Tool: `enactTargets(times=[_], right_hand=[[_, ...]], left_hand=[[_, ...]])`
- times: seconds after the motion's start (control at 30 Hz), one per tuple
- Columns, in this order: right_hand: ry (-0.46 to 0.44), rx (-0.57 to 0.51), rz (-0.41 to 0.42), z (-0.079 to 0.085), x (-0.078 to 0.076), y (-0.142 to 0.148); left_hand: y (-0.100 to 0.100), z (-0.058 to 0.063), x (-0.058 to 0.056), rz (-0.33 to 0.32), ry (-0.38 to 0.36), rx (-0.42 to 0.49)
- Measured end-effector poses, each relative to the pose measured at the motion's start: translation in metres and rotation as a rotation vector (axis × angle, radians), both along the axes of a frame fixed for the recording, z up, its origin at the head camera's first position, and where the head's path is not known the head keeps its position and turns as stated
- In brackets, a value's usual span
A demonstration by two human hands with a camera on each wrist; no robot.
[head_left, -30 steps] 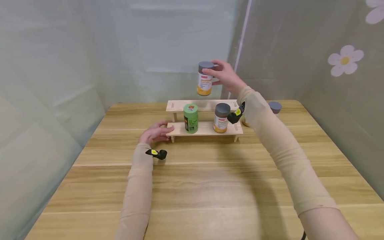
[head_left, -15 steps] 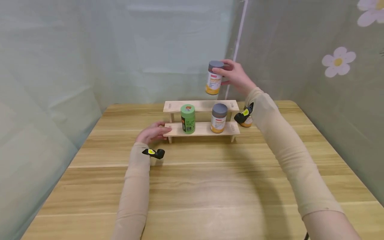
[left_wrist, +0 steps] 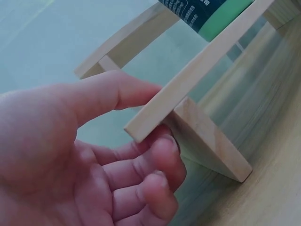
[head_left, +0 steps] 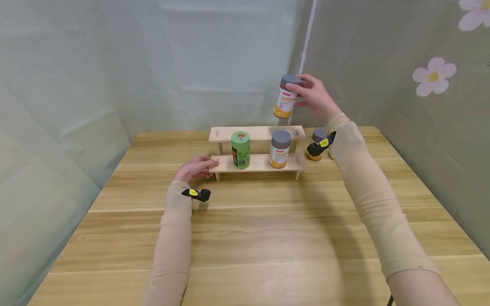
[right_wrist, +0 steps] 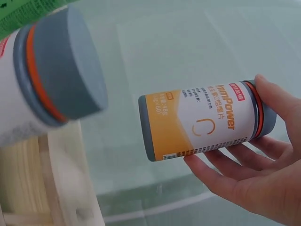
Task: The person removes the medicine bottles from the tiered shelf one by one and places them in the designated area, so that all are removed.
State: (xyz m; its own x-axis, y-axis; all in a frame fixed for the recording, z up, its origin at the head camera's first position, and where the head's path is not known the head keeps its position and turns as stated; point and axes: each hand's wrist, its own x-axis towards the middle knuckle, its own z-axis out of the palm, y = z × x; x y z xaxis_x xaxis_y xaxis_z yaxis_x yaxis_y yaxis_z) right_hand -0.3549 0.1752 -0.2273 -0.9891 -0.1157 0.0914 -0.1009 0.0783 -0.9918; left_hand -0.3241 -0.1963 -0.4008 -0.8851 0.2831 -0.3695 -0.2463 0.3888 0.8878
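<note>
In the head view my right hand (head_left: 315,97) grips a vitamin bottle (head_left: 285,100) with a grey lid and a white-and-orange label. The bottle hangs, slightly tilted, above the right end of a two-tier wooden shelf (head_left: 260,132). The right wrist view shows thumb and fingers around its lid end. My left hand (head_left: 193,169) pinches the left end of the lower board (left_wrist: 188,77), thumb on top and fingers curled beneath. On that board stand a green bottle (head_left: 240,151) at left and a second vitamin bottle (head_left: 280,151) at right.
Right of the shelf, another grey-lidded bottle (head_left: 318,134) stands on the wooden table (head_left: 245,238), partly behind the right wrist camera (head_left: 320,144). Something beside it is mostly hidden by the sleeve. Pale curtains (head_left: 229,51) hang behind the table and along its sides.
My right hand has carried the vitamin bottle to the right, from over the middle of the upper board to over its right end. The left hand keeps its hold on the lower board.
</note>
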Motion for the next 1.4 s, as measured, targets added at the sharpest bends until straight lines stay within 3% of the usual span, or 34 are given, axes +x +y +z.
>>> enactTargets(times=[0.23, 0.47, 0.8, 1.13, 1.4], right_hand=[[-0.008, 0.043, -0.037, -0.010, 0.000, 0.016], [-0.024, 0.073, -0.052, -0.020, 0.000, 0.024], [-0.001, 0.030, -0.048, -0.029, 0.004, 0.036], [-0.029, 0.088, -0.107, -0.030, 0.006, 0.059], [-0.048, 0.079, -0.155, -0.027, 0.006, 0.076]], left_hand=[[-0.005, -0.002, 0.001, -0.002, -0.011, 0.037], [-0.009, -0.008, -0.004, 0.031, -0.045, 0.134], [-0.005, -0.012, -0.004, 0.075, -0.058, 0.189], [-0.001, -0.017, -0.007, 0.090, -0.051, 0.253], [0.003, -0.010, -0.007, 0.110, -0.071, 0.286]])
